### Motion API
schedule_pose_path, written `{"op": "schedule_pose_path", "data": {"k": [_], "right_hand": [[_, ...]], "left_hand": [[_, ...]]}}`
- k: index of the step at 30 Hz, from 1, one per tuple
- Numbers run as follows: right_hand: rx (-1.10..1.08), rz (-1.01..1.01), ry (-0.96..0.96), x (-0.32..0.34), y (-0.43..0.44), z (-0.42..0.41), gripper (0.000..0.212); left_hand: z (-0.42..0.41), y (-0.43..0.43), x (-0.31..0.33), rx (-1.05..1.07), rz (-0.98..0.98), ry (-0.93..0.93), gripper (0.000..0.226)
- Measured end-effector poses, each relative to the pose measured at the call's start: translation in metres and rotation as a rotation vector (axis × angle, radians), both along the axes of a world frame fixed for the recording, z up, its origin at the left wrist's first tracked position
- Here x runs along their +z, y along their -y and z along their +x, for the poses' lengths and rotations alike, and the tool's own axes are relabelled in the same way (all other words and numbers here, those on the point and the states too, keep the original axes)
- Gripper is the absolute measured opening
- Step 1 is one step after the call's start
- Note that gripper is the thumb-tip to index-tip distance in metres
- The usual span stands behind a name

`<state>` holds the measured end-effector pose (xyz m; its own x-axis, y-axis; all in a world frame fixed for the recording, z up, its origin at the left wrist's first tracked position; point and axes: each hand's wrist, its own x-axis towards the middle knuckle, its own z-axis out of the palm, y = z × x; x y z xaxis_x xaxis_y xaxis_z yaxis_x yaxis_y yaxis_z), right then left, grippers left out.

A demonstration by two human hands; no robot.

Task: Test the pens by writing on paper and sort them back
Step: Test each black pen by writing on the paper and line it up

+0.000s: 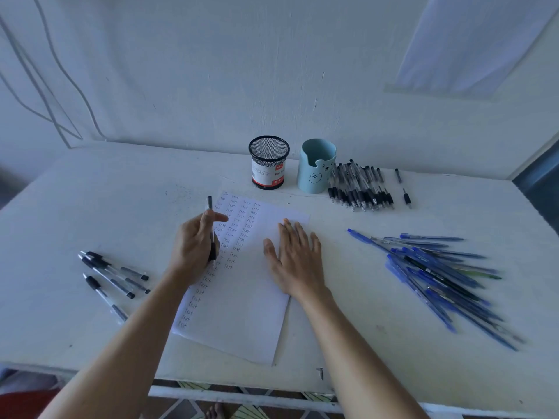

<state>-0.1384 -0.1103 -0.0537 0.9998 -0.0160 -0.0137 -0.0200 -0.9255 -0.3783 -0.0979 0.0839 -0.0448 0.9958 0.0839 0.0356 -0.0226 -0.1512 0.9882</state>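
Table (121, 192) against pale wall (211, 86), left fingers (219, 218) gripping pen (209, 202), right fingers (292, 234) flat on paper (242, 313)

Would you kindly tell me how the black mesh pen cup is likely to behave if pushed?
The black mesh pen cup has no pens sticking out, so it is probably light and might slide or tip. Its round wall suggests it would roll if toppled.

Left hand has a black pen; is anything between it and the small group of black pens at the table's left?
Nothing visible does. Only bare table lies between the left hand, gripping the black pen, and the small group of black pens. The paper and right hand lie on the other side.
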Motion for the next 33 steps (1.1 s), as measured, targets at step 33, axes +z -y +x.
{"op": "schedule_pose_path", "data": {"k": [33], "right_hand": [[0.080, 0.062, 0.096, 0.003, 0.029, 0.007, 0.046]], "left_hand": [[0.032, 0.049, 0.003, -0.037, 0.981, 0.104, 0.040]]}}
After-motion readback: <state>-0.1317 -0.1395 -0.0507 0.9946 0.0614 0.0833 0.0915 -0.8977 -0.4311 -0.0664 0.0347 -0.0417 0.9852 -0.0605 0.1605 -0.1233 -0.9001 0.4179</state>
